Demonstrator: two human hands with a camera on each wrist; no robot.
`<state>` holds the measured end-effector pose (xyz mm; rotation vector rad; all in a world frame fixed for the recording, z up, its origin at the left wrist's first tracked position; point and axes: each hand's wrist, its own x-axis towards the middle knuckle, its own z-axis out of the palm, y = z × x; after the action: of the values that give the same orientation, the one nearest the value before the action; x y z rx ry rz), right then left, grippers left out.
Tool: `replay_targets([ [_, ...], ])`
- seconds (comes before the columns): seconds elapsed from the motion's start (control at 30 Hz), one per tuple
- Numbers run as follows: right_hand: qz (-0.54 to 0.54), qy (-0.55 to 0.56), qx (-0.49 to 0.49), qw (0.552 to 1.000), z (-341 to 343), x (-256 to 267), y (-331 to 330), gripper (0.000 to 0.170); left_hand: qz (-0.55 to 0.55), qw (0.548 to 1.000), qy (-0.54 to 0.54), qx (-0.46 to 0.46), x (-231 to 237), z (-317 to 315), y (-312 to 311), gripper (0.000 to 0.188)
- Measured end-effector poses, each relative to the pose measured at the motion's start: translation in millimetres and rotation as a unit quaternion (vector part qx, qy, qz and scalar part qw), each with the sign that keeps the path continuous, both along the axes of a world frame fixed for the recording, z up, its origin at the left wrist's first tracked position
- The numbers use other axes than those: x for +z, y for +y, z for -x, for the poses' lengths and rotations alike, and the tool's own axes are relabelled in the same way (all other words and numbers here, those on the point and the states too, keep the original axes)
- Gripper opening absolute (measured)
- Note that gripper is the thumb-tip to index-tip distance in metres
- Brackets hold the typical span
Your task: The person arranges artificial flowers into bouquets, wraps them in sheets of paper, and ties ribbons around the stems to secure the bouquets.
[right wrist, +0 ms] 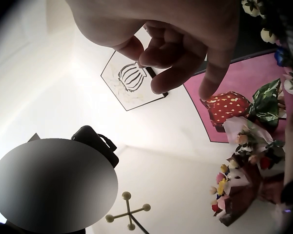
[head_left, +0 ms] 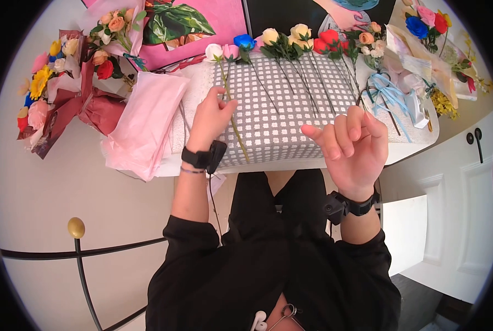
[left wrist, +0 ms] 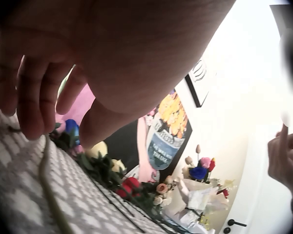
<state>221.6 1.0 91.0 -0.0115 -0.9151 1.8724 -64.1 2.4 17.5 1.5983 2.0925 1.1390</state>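
The worktop (head_left: 403, 153) is bearing a checked cloth (head_left: 268, 135), flower stems pointing personward, seemingly for easy reach. The right hand (head_left: 355, 151) is hovering empty, grip loosely spread; the left hand (head_left: 209, 117), grip parted, is hovering at the leftmost white rose (head_left: 214, 52).

Homelike room with white door (head_left: 451, 207)

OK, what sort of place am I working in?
Probably a home room used for flower arranging: long-stemmed roses lie on a checked cloth, near a wrapped bouquet, and there's a panelled white door.
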Motion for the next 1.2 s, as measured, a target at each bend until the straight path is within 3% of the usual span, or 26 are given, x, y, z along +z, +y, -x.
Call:
replay_targets([
  [0.13, 0.017, -0.005, 0.008, 1.0, 7.8, -9.1, -0.5, 0.035, -0.052, 0.989, -0.115, -0.072, 36.7, -46.8, -36.3, 0.029],
  [0.2, 0.02, -0.008, 0.014, 1.0, 13.1, -13.3, -1.6, 0.035, -0.066, 0.971, -0.166, -0.162, 51.1, -65.9, -58.6, 0.016],
  [0.23, 0.018, -0.001, 0.02, 1.0, 15.4, -15.1, -2.5, 0.034, -0.066, 0.971, -0.166, -0.159, 51.2, -72.4, -66.4, 0.016],
  [0.3, 0.017, 0.006, 0.027, 0.999, 18.0, -16.9, -2.9, 0.033, -0.173, 0.945, -0.217, -0.171, 50.6, -82.0, -80.0, 0.01],
  [0.33, 0.003, -0.008, 0.025, 1.0, 19.1, -17.8, -3.3, 0.033, -0.148, 0.939, -0.266, -0.162, 51.5, -84.1, -87.2, 0.008],
  [0.47, -0.023, -0.048, -0.004, 0.999, 24.0, -13.1, -12.3, 0.032, -0.141, 0.94, -0.274, -0.147, 52.0, -86.0, -99.9, 0.007],
  [0.53, -0.11, -0.064, -0.04, 0.991, 13.5, 1.9, -23.5, 0.034, -0.158, 0.942, -0.238, -0.179, 50.2, -85.4, -100.3, 0.007],
  [0.6, -0.34, -0.044, -0.053, 0.938, -14.4, 22.3, -26.6, 0.038, -0.15, 0.945, -0.213, -0.199, 47.2, -81.6, -100.0, 0.005],
  [0.63, -0.373, -0.041, -0.146, 0.916, -18.4, 44.3, -41.8, 0.041, -0.141, 0.944, -0.192, -0.226, 46.4, -80.7, -100.4, 0.004],
  [0.67, -0.44, -0.018, -0.125, 0.889, -30.3, 54.1, -42.4, 0.037, -0.114, 0.946, -0.206, -0.222, 49.1, -81.9, -101.3, 0.004],
  [0.7, -0.524, 0.037, -0.027, 0.85, -40.4, 70.4, -34.3, 0.033, -0.113, 0.947, -0.202, -0.221, 49.3, -82.6, -100.8, 0.004],
  [0.73, -0.551, 0.16, 0.012, 0.819, -26.5, 87.2, -35.2, 0.033, -0.096, 0.947, -0.195, -0.237, 49.2, -84.1, -99.7, 0.005],
  [0.77, -0.553, 0.16, 0.011, 0.818, -27.3, 94.3, -41.0, 0.033, -0.08, 0.945, -0.189, -0.254, 49.3, -86.1, -99.6, 0.005],
  [0.83, -0.572, 0.075, -0.05, 0.815, -33.8, 103.7, -53.8, 0.015, -0.084, 0.943, -0.176, -0.269, 48.9, -90.2, -96.6, 0.005],
  [0.87, -0.578, 0.173, 0.024, 0.797, -18.2, 97.2, -32.5, 0.038, -0.078, 0.945, -0.16, -0.273, 44.5, -90.9, -94.4, 0.007],
  [0.93, -0.502, -0.126, -0.069, 0.853, -37.8, 92.3, -40.7, 0.036, -0.082, 0.946, -0.143, -0.281, 38.2, -90.9, -89.4, 0.008],
  [0.97, -0.507, -0.131, -0.072, 0.849, -31.0, 83.7, -36.3, 0.036, -0.085, 0.945, -0.167, -0.269, 34.8, -91.2, -88.3, 0.011],
  [1.03, -0.227, -0.081, -0.072, 0.968, 3.2, 43.4, -17.3, 0.033, -0.089, 0.94, -0.198, -0.264, 33.2, -99.4, -87.3, 0.013],
  [1.07, -0.076, -0.048, -0.07, 0.993, 13.7, 22.1, -8.1, 0.031, -0.082, 0.926, -0.28, -0.24, 35.2, -103.5, -87.1, 0.016],
  [1.1, -0.043, -0.011, -0.031, 0.999, 18.7, -0.3, -0.6, 0.029, -0.073, 0.907, -0.358, -0.211, 36.5, -105.6, -86.8, 0.019],
  [1.13, -0.009, 0.028, 0.012, 1.0, 25.2, -10.8, 2.0, 0.027, -0.11, 0.912, -0.344, -0.195, 32.9, -109.5, -83.5, 0.024],
  [1.2, -0.017, 0.016, 0.006, 1.0, 30.2, -23.8, -1.4, 0.028, -0.123, 0.911, -0.349, -0.184, 30.7, -108.0, -79.8, 0.025],
])
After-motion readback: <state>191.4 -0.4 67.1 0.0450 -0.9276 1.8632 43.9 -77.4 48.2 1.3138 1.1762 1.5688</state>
